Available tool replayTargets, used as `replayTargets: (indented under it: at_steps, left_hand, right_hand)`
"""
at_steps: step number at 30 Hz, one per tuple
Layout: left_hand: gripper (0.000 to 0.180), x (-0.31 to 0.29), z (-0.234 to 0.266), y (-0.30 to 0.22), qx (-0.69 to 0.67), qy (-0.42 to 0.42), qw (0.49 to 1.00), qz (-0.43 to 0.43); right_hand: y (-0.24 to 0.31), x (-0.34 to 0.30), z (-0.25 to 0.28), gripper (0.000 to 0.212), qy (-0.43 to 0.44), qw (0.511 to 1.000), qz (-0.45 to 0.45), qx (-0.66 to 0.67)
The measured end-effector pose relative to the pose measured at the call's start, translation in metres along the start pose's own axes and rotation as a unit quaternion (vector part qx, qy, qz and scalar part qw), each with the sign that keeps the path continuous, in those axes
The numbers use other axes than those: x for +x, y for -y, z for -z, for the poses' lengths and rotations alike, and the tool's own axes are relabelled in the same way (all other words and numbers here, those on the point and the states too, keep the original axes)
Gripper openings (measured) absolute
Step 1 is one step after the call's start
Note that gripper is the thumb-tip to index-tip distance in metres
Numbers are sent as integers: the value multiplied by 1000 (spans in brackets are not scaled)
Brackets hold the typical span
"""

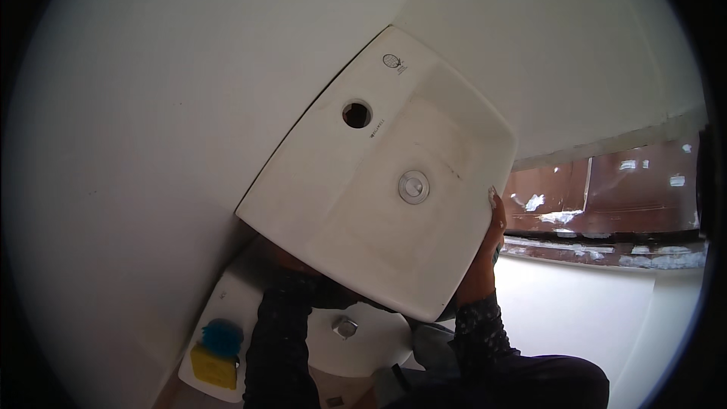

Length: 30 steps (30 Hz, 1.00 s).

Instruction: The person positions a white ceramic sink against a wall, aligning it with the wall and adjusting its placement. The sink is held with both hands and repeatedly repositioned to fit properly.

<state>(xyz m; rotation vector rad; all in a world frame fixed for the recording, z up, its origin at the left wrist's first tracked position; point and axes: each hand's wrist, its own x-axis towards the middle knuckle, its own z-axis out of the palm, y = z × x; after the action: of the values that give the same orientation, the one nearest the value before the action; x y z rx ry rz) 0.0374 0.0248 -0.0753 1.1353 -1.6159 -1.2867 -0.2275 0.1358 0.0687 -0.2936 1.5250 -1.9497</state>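
A white washbasin (303,193) fills the middle of the view, its long back edge along the wall. It has an open round tap hole (357,113) and a metal drain (414,187) in its bowl. My right hand (478,273) grips the basin's right rim, thumb over the edge and the other fingers mostly hidden. Under the near left edge reaches my left hand (282,256); only a strip shows, and the basin covers its fingers.
Below the basin stands a white toilet (326,352), with a chrome fitting (344,326) on its closed lid. A blue scrubber (222,338) and a yellow sponge (213,367) lie on the tank. To the right is a brown door (560,189) with white smears. Pale walls (151,106) meet behind the basin.
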Motion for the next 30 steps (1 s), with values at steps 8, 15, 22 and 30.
replayTargets:
  at_steps: [8,15,22,30]
  left_hand:
    - [73,2,-16,9,-40,-51,998,17]
    - [70,1,-19,13,-58,-51,997,14]
    - [70,4,-18,0,-13,-89,995,-33]
    - [52,5,-10,-2,125,-54,985,-102]
  right_hand:
    - [0,2,-4,49,-3,1000,19,-9]
    - [1,5,-3,49,-37,999,-30,3]
    - [-5,10,7,50,40,997,-20,56]
    - [-12,14,17,49,3,1000,9,-1]
